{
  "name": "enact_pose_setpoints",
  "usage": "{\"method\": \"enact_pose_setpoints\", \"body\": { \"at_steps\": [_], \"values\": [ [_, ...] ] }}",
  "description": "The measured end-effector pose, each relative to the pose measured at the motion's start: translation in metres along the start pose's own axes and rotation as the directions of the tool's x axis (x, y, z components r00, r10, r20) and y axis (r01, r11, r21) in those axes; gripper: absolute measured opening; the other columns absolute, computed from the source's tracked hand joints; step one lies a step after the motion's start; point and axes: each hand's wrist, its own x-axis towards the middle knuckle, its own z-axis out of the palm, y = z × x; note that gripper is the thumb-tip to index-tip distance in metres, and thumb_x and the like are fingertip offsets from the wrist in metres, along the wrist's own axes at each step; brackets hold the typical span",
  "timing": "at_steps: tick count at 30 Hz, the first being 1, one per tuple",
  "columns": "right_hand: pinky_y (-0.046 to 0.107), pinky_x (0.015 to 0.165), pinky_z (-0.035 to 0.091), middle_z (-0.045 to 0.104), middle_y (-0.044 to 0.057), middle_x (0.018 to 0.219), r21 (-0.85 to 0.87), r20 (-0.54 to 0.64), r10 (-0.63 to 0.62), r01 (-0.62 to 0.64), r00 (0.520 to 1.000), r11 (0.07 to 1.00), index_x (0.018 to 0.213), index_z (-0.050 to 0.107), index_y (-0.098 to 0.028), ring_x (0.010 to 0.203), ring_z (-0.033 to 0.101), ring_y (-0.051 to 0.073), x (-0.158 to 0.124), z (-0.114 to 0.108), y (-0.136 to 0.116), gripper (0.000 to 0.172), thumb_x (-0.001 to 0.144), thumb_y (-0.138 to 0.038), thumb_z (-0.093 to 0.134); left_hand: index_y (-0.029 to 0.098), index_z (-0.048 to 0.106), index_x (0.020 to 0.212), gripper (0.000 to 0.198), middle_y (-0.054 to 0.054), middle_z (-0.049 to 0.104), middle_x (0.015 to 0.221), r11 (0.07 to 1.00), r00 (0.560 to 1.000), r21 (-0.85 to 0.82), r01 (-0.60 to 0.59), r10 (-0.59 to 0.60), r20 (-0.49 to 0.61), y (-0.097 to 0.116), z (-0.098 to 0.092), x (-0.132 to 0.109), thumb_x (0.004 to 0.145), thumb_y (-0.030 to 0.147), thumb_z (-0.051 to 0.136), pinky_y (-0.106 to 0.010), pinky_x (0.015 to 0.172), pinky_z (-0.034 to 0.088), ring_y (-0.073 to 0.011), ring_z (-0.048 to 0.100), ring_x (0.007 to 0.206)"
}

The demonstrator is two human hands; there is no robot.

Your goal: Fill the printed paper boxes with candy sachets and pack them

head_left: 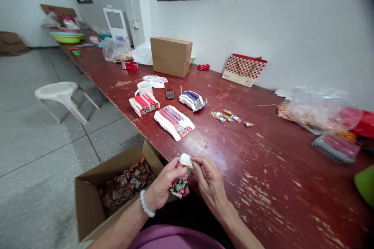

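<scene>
A small red printed packet [179, 184] with a white strip at its top is in my left hand [160, 186], fingers wrapped round it and thumb across its front. At the packet's upper right edge, the thumb and forefinger of my right hand [210, 184] pinch together by the white part. Beyond my hands lies a fanned stack of flat white-and-red packets [174, 121]. Several small wrapped candies [228, 116] are scattered to its right. Below my left forearm stands an open cardboard box [89, 202], with many dark red packets [128, 183] inside.
Behind the fanned stack are a banded bundle [144, 104], a white mug [144, 87] and another purple-and-white stack [191, 100]. A closed carton [171, 56] stands near the wall. Clear plastic bags [321, 109] lie at right. A white stool [62, 93] stands on the floor left.
</scene>
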Motion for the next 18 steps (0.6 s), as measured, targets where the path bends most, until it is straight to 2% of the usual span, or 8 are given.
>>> {"method": "enact_pose_setpoints", "body": {
  "at_steps": [3, 6, 8, 10, 11, 13, 16, 18],
  "values": [
    [0.037, 0.092, 0.048, 0.061, 0.009, 0.116, -0.031, 0.033, -0.036, 0.037, 0.999, 0.999, 0.106, 0.068, -0.025, 0.108, 0.059, 0.023, -0.001, -0.002, -0.003, 0.019, 0.093, -0.023, 0.054, 0.014, 0.061, 0.099, 0.037, -0.005, 0.067, 0.075, 0.994, 0.993, -0.090, 0.064, -0.072, -0.091, 0.002, 0.002, 0.002, 0.090, 0.049, 0.055, -0.024, 0.044, 0.051, -0.0134, 0.062, 0.048],
    [0.036, 0.091, 0.049, 0.059, 0.007, 0.115, 0.021, 0.146, -0.035, 0.032, 0.989, 0.999, 0.099, 0.069, -0.026, 0.107, 0.058, 0.022, -0.001, -0.002, -0.005, 0.015, 0.090, -0.021, 0.059, 0.012, 0.063, 0.094, 0.038, -0.004, 0.066, 0.067, 0.990, 0.988, -0.101, 0.095, -0.106, -0.112, 0.002, 0.003, 0.004, 0.089, 0.050, 0.057, -0.023, 0.039, 0.048, -0.0142, 0.060, 0.043],
    [0.033, 0.086, 0.051, 0.057, 0.007, 0.119, 0.092, 0.139, 0.012, -0.025, 0.990, 0.995, 0.105, 0.066, -0.026, 0.098, 0.060, 0.019, -0.001, 0.000, -0.005, 0.018, 0.088, -0.021, 0.061, 0.012, 0.064, 0.092, 0.033, -0.004, 0.067, 0.066, 0.991, 0.985, -0.112, 0.079, -0.095, -0.146, 0.002, 0.003, 0.005, 0.087, 0.045, 0.061, -0.024, 0.039, 0.049, -0.0148, 0.061, 0.043],
    [0.030, 0.077, 0.052, 0.056, 0.007, 0.119, 0.144, 0.056, 0.089, -0.097, 0.994, 0.985, 0.112, 0.062, -0.025, 0.087, 0.060, 0.016, -0.003, 0.003, -0.005, 0.027, 0.085, -0.022, 0.066, 0.012, 0.064, 0.090, 0.030, -0.004, 0.067, 0.067, 0.987, 0.978, -0.155, 0.052, -0.082, -0.194, 0.003, 0.004, 0.006, 0.085, 0.042, 0.064, -0.025, 0.041, 0.052, -0.0146, 0.061, 0.044],
    [0.029, 0.073, 0.052, 0.058, 0.006, 0.113, 0.164, 0.016, 0.122, -0.123, 0.992, 0.979, 0.112, 0.061, -0.025, 0.082, 0.059, 0.015, -0.004, 0.005, -0.005, 0.029, 0.084, -0.023, 0.068, 0.012, 0.064, 0.090, 0.029, -0.003, 0.067, 0.066, 0.984, 0.974, -0.175, 0.031, -0.070, -0.217, 0.004, 0.004, 0.006, 0.084, 0.041, 0.065, -0.026, 0.041, 0.053, -0.0142, 0.061, 0.043],
    [0.028, 0.069, 0.051, 0.061, 0.004, 0.101, 0.211, -0.011, 0.151, -0.145, 0.988, 0.967, 0.104, 0.063, -0.024, 0.077, 0.059, 0.015, -0.006, 0.010, -0.005, 0.022, 0.083, -0.024, 0.070, 0.013, 0.063, 0.090, 0.026, -0.002, 0.066, 0.066, 0.982, 0.969, -0.186, -0.022, -0.025, -0.247, 0.004, 0.005, 0.007, 0.083, 0.038, 0.067, -0.026, 0.039, 0.053, -0.0132, 0.059, 0.042],
    [0.026, 0.063, 0.052, 0.061, 0.005, 0.098, 0.310, 0.046, 0.167, -0.173, 0.985, 0.935, 0.093, 0.069, -0.023, 0.075, 0.061, 0.015, -0.008, 0.015, -0.005, 0.009, 0.087, -0.028, 0.065, 0.016, 0.063, 0.094, 0.024, 0.001, 0.065, 0.067, 0.983, 0.966, -0.155, -0.104, 0.062, -0.252, 0.001, 0.006, 0.007, 0.081, 0.035, 0.071, -0.025, 0.037, 0.052, -0.0124, 0.058, 0.043],
    [0.025, 0.058, 0.052, 0.061, 0.006, 0.101, 0.382, 0.105, 0.197, -0.223, 0.975, 0.897, 0.088, 0.071, -0.022, 0.073, 0.063, 0.015, -0.008, 0.017, -0.002, 0.013, 0.089, -0.032, 0.064, 0.018, 0.062, 0.098, 0.026, 0.002, 0.065, 0.070, 0.983, 0.966, -0.140, -0.122, 0.085, -0.244, -0.002, 0.006, 0.007, 0.080, 0.033, 0.072, -0.024, 0.037, 0.052, -0.0117, 0.058, 0.043]
  ]
}}
